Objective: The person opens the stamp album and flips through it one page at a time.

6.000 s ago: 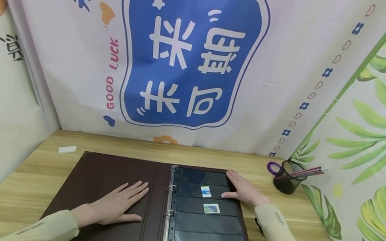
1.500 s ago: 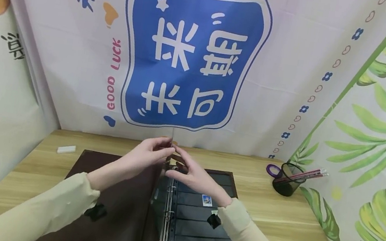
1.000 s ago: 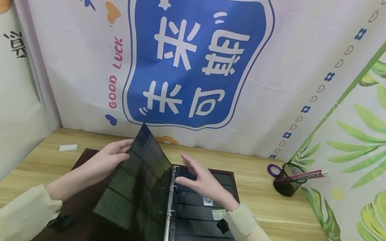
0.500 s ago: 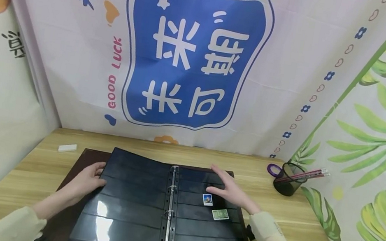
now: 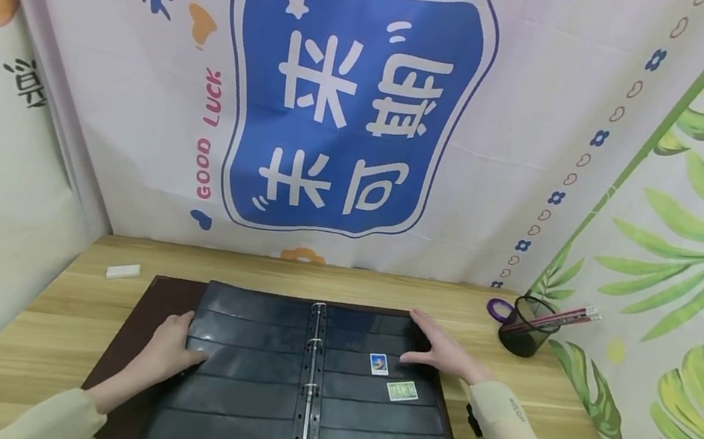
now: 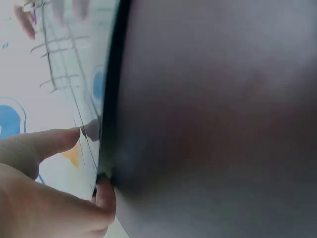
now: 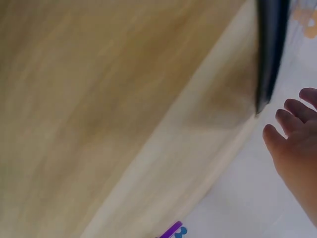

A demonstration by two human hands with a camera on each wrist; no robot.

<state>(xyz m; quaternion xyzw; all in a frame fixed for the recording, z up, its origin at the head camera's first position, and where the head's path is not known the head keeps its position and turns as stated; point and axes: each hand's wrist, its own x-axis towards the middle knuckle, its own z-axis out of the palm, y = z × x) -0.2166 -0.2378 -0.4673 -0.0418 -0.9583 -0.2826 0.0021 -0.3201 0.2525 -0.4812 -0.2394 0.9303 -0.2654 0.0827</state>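
A brown ring-binder stamp album (image 5: 129,338) lies spread on the table. Its left black pocket page (image 5: 249,356) shows no stamps and sits slightly raised at its outer edge. There my left hand (image 5: 164,352) pinches it, thumb over the page and a finger (image 6: 105,196) curled at the edge in the left wrist view. On the right pocket page (image 5: 377,436) are a blue picture stamp (image 5: 379,364) and a green stamp (image 5: 402,391). My right hand (image 5: 448,351) rests with spread fingers at that page's upper right corner; the right wrist view shows its fingers extended.
Metal rings (image 5: 310,388) run down the album's middle. Behind it on the left lies a small white block (image 5: 123,271). A black mesh pen cup (image 5: 522,336) with pencils and a purple-handled thing (image 5: 499,310) stands at the back right. A printed cloth hangs behind the table.
A page has been turned over the rings from right to left, uncovering a page with two different stamps. My left hand followed it left; my right hand went back to the right corner.
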